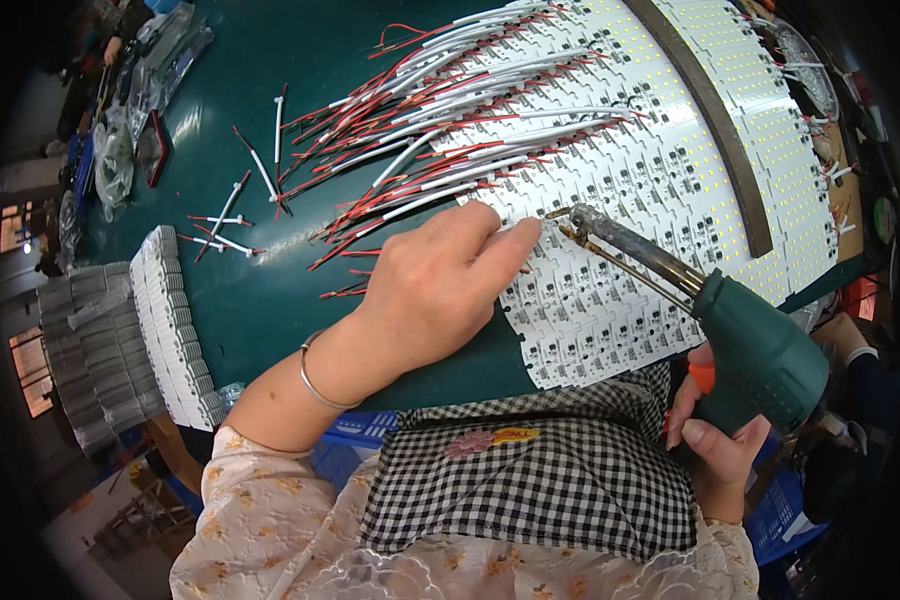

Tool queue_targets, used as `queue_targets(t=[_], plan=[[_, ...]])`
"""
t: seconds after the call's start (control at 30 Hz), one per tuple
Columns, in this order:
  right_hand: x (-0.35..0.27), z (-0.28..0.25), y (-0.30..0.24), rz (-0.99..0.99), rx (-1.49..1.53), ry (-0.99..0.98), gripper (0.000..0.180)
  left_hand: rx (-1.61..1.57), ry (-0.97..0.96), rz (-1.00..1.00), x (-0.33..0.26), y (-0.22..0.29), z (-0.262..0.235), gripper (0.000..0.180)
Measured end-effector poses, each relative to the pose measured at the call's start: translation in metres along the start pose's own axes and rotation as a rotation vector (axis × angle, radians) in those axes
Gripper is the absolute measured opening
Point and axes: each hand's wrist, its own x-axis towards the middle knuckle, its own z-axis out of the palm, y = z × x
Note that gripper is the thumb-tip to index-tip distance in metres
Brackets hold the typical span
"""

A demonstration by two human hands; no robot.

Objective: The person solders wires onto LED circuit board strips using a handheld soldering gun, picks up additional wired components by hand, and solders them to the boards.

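My right hand [715, 440] is wrapped round the handle of a green soldering gun [770, 345] with an orange trigger. The gun's metal tip reaches left to the white circuit boards [610, 300], close to my left fingertips. My left hand [440, 275] is closed in a pinch over the boards' left edge; what it pinches is hidden by the fingers. Red wire ends [342, 293] poke out beside that hand, on the left. Just beyond it, many white-sheathed wires with red ends [450, 120] lie across the boards and hang over the green table [270, 340].
A dark curved bar [715, 120] lies across the boards. Several loose wires [232, 220] are scattered on the table's left part. Stacked white boards [170, 320] stand at the left edge, near plastic bags [115, 165]. A clear bowl [808, 70] is at the far right.
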Motion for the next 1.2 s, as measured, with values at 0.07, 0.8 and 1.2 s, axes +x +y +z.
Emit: queue_targets(t=[0.07, 0.8, 1.2], plan=[[0.000, 0.000, 0.000, 0.001, -0.009, 0.003, 0.058, -0.011, 0.006, 0.014, 0.000, -0.001, 0.000, 0.035], [0.003, 0.012, 0.003, 0.105, -0.079, 0.134, 0.064, -0.156, 0.023, 0.013, 0.002, -0.008, 0.003, 0.038], [0.004, 0.010, 0.006, -0.062, -0.051, 0.207, 0.061, -0.156, 0.034, 0.013, 0.002, -0.007, 0.004, 0.037]])
